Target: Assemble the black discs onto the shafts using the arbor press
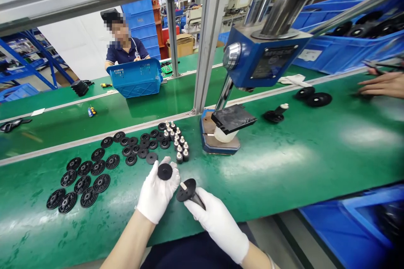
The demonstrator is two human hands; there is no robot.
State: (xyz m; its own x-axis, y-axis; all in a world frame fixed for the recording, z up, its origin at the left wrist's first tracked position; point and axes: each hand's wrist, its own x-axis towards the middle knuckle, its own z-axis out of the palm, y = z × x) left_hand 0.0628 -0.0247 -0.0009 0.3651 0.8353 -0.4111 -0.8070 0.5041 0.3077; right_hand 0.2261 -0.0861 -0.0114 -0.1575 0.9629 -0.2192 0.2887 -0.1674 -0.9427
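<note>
My left hand [159, 193], in a white glove, holds a small black disc [165, 171] in its fingers, flat face up. Close beside it, my gloved right hand [217, 220] grips a black flanged shaft [188, 190] by its stem. A pale pin sticks out of the middle of the flange. The two parts are apart. Beyond my hands stand several black cylinders with white tips [179, 147]. Small black discs [135, 149] lie to their left, and larger black wheels [84, 168] are spread out farther left on the green table [132, 227].
A blue press [265, 54] with a black plate [233, 117] on its base stands ahead. Right of it are a flanged part [274, 115], black wheels [318, 98] and another person's hand [383, 84]. A metal post [210, 42] rises mid-view. Across sits a person behind a blue basket [135, 77].
</note>
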